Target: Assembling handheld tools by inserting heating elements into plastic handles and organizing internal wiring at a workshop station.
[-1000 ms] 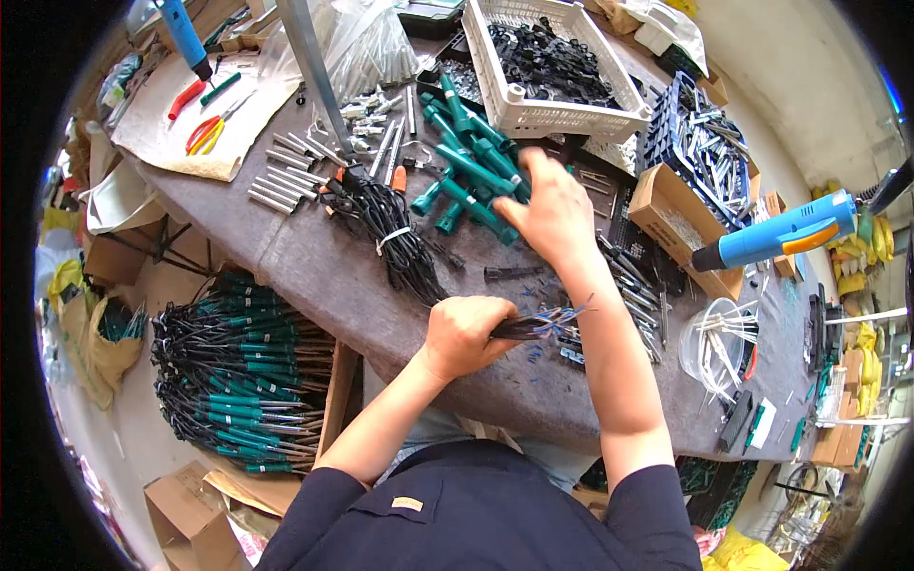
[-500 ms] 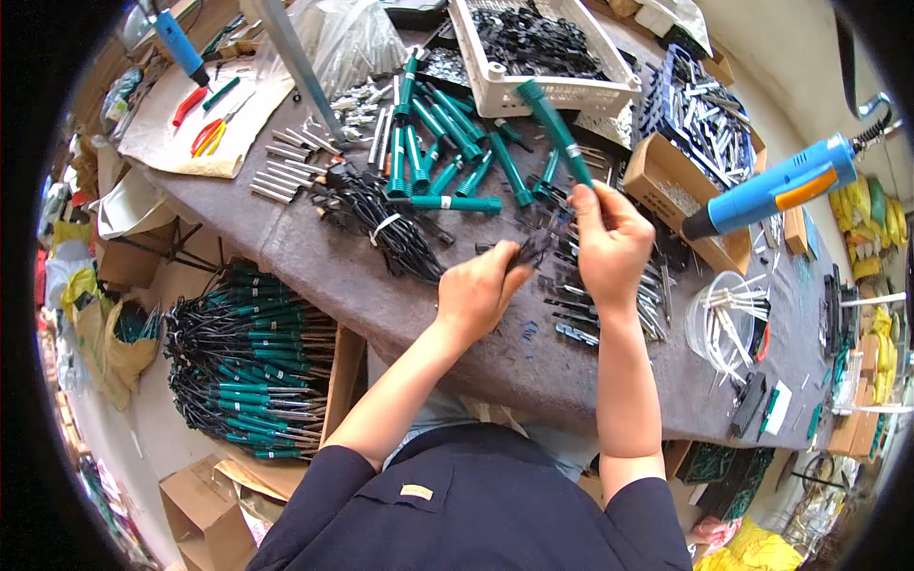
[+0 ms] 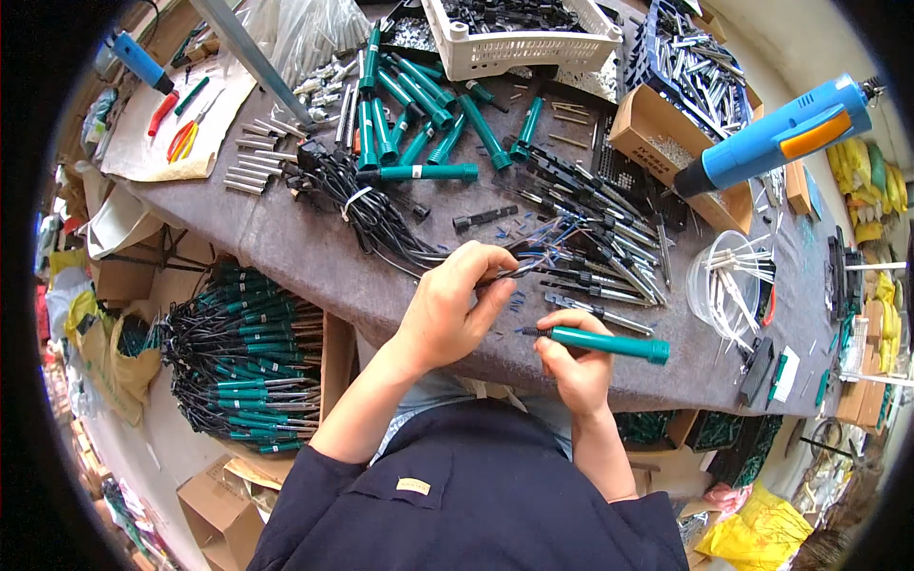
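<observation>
- The right hand (image 3: pixel 576 366), which a second ago reached up into the pile of green handles (image 3: pixel 419 124) at the far side of the grey table (image 3: pixel 305 257), now sits at the near edge of that table, fingers wrapped shut around one green handle (image 3: pixel 609 344)
- That handle lies level, its dark narrow end pointing left toward the left hand (image 3: pixel 447 309)
- The left hand has risen slightly; it pinches closed on a black cable (image 3: pixel 381 224) whose blue wire ends (image 3: pixel 562 233) fan out just right of it
- Judged from this, picking a handle is done and handle and cable are being brought together
- The white basket (image 3: pixel 519 43) stands beyond the pile
</observation>
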Available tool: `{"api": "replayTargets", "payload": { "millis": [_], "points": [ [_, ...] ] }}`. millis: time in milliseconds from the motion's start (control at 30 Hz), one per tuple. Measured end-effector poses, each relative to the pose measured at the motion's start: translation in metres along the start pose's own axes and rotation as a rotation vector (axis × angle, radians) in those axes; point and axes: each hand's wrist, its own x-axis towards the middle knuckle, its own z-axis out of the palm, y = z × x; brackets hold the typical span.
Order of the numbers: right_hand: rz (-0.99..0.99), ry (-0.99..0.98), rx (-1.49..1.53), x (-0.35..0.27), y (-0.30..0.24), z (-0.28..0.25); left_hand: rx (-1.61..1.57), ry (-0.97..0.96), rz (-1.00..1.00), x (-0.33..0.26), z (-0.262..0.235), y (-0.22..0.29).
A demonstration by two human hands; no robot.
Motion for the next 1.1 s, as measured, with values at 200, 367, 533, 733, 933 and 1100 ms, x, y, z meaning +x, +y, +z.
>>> {"api": "replayTargets", "payload": {
  "millis": [200,367,533,733,933,1100],
  "points": [
    [-0.125,-0.181,-0.217,0.021,-0.007,-0.002,-0.053,-0.292,-0.125,0.011,-0.016,0.004],
    [-0.134,-0.192,-0.205,0.038,0.0,0.017,0.031,-0.127,-0.184,0.017,-0.018,0.01],
    [-0.13,-0.159,-0.181,0.048,-0.006,0.021,-0.101,-0.129,-0.247,0.01,-0.031,0.007],
    [-0.073,-0.143,-0.128,0.045,-0.002,0.025,0.07,-0.205,-0.312,0.013,-0.024,0.01],
    [-0.13,-0.025,-0.172,0.045,-0.001,0.023,-0.143,-0.2,-0.431,0.011,-0.03,0.009],
    [-0.285,0.239,-0.224,0.019,-0.01,0.021,-0.213,-0.063,-0.23,-0.003,-0.021,0.013]
  ]
}}
